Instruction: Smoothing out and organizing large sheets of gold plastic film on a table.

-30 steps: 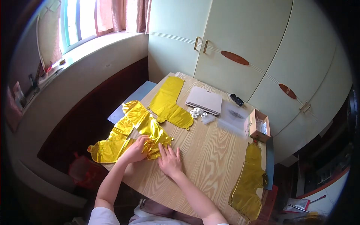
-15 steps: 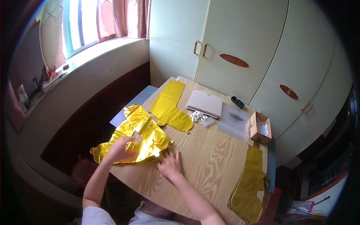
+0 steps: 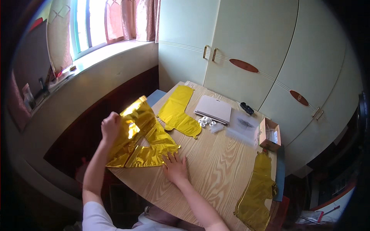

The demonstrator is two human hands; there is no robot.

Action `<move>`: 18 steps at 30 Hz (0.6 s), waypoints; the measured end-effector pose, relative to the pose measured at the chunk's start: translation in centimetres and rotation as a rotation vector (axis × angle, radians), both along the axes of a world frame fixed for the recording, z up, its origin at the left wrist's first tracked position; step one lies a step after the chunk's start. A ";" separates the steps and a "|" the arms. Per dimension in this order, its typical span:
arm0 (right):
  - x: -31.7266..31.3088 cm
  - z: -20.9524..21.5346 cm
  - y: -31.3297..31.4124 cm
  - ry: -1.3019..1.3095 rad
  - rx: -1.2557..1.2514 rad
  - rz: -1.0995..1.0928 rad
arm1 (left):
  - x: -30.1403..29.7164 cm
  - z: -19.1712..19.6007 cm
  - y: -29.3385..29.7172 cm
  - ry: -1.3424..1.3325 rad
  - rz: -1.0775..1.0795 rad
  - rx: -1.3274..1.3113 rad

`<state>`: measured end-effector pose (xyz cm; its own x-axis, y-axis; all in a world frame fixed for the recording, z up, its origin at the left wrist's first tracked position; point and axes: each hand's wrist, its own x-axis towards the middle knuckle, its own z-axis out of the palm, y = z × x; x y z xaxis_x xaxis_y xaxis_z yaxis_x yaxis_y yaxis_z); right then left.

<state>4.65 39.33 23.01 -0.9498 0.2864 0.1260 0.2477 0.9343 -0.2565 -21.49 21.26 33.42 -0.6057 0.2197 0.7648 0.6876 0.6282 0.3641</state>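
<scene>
A shiny gold foil balloon (image 3: pixel 149 122), flat and creased, with a small opening in its middle, lies over the table's left side. My left hand (image 3: pixel 110 128) is closed on its left edge and holds that side up off the table, so the foil slopes. My right hand (image 3: pixel 176 169) rests flat with fingers spread, its fingertips on the balloon's lower right corner. Behind it is a second flat gold foil balloon (image 3: pixel 176 111), bent like a boot. A third, duller gold foil balloon (image 3: pixel 256 188) lies along the table's right edge.
On the wooden table (image 3: pixel 216 165) are a stack of pale boards (image 3: pixel 213 108), several white ribbon rolls (image 3: pixel 207 121), clear plastic sheets (image 3: pixel 243 125), a black object (image 3: pixel 246 108) and an open box (image 3: pixel 269 134). Cabinets (image 3: pixel 250 46) stand behind; a windowsill (image 3: pixel 111 49) runs along the left.
My left hand has moved up and left, lifting the balloon's left edge and drawing the foil out. My right hand stays at the lower right corner. The view has shifted slightly.
</scene>
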 end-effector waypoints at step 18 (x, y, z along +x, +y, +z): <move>-0.2 0.5 -0.1 -0.044 -0.025 -0.019 | -12.1 10.7 -6.0 0.005 0.349 -0.187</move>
